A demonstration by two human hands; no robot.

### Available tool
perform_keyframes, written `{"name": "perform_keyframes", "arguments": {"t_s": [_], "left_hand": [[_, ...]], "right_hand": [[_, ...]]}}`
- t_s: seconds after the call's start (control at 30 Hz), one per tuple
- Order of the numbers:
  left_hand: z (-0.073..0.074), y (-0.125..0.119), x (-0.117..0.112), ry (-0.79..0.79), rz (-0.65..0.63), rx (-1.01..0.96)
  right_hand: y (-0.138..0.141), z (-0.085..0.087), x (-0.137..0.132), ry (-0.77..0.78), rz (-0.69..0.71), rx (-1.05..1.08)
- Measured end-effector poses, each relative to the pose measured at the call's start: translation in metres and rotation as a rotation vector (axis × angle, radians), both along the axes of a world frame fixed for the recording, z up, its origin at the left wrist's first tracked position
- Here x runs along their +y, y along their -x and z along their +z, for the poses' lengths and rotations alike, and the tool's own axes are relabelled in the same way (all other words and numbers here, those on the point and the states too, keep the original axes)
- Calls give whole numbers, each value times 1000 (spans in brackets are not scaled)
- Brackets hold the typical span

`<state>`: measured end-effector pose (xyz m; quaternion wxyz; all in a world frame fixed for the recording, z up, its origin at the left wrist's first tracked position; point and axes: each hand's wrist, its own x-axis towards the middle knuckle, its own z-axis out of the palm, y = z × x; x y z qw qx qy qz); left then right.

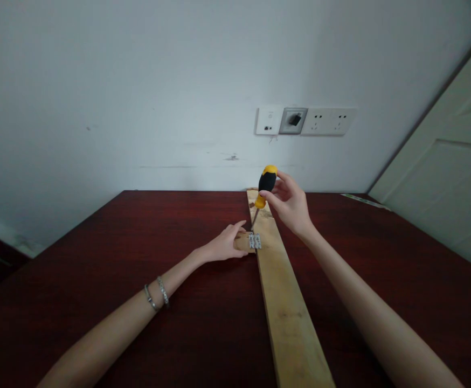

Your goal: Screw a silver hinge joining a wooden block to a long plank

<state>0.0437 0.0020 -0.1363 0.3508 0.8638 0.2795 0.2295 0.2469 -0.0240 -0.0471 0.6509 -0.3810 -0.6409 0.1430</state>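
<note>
The right hand [290,203] is closed around the yellow-and-black handle of a screwdriver [265,186], held nearly upright with its tip down at a small metal hinge [254,240]. The hinge lies at the left edge of a long wooden plank [286,302]. The left hand [225,245] presses flat just beside the hinge, fingers together against a small wooden block [241,242]. The plank rests on a dark red table [158,258]. 2 bracelets [157,293] circle the left wrist.

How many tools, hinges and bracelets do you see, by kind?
Screwdriver: 1
Hinge: 1
Bracelets: 2
Total: 4
</note>
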Motion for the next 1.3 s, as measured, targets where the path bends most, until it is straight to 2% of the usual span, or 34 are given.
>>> {"name": "perform_keyframes", "arguments": {"t_s": [0.87, 1.3], "left_hand": [[3, -1, -2, -3, 4, -4], [2, -1, -1, -5, 3, -1]], "right_hand": [[0, -5, 3, 22, -27, -36], [1, -2, -1, 25, 7, -36]]}}
